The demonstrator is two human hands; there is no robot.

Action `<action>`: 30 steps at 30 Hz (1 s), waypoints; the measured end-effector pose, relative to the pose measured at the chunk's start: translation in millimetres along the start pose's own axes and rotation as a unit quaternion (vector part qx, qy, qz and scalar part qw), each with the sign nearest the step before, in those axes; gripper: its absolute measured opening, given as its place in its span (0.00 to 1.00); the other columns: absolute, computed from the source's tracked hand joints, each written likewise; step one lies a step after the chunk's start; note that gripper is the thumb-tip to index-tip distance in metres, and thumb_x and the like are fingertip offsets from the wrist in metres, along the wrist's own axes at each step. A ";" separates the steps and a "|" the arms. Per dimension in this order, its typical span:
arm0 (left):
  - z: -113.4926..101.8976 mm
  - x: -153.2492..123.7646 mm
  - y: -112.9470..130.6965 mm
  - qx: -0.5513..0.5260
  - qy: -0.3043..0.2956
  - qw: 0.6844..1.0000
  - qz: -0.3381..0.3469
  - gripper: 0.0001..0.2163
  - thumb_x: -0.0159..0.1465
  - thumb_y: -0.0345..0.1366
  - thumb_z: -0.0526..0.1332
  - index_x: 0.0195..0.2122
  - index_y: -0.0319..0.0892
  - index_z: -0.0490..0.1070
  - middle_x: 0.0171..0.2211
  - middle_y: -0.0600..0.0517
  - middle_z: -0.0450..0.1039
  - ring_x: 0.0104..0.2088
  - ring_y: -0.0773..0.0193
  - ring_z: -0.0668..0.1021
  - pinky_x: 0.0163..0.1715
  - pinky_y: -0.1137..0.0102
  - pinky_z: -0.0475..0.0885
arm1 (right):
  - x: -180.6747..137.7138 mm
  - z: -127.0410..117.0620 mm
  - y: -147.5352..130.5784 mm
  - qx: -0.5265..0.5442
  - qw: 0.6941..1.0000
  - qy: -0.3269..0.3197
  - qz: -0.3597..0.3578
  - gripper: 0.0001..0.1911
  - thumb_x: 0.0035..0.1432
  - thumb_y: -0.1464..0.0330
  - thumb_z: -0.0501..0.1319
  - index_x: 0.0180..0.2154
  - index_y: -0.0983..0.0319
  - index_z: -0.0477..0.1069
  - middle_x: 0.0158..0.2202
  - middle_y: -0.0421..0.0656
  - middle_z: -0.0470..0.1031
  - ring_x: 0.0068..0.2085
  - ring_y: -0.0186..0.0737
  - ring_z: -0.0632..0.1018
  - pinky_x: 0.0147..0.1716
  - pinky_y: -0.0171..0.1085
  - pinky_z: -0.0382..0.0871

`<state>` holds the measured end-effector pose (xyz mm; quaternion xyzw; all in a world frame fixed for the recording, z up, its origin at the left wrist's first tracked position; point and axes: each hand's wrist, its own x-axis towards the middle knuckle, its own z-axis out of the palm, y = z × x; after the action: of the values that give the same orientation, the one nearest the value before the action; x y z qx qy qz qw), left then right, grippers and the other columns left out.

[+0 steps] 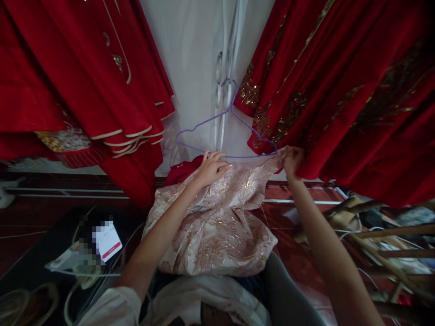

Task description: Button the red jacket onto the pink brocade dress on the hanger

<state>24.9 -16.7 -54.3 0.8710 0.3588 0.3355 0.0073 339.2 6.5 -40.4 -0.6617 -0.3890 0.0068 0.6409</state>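
A pale pink brocade garment [217, 235] with gold leaf patterns lies bunched over my lap. Its upper edge meets the bottom bar of a purple clothes hanger [209, 118], which hangs in front of me by its hook. My left hand [213, 168] is bent over the garment's upper edge, beside the hanger bar, and closed on the cloth. Out to the right, my right hand [292, 160] pinches a corner of the same garment, pulled outward just past the hanger's right end. The fingertips of the right hand are partly hidden and blurred.
Red garments with trim [129, 104] hang on the left, and red gold-embroidered garments [340, 99] on the right. A white cabinet [190, 54] with handles stands behind the hanger. A dark surface at left holds a white-and-red card [108, 242]. A wooden rack [397, 233] stands at right.
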 end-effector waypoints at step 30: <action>-58.6 -46.9 -119.9 -0.163 0.154 0.940 -0.257 0.18 0.63 0.49 0.54 0.36 0.40 0.74 0.34 0.51 0.77 0.36 0.62 0.76 0.37 0.72 0.71 | -0.4 13.3 -81.4 -0.038 0.949 -0.218 -0.223 0.14 0.61 0.55 0.55 0.37 0.58 0.69 0.31 0.41 0.71 0.32 0.37 0.71 0.36 0.36 0.64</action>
<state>-108.3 29.4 -66.5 0.6736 0.5077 0.5062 0.1798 291.0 7.3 26.5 -0.5642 -0.6570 -0.0070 0.5000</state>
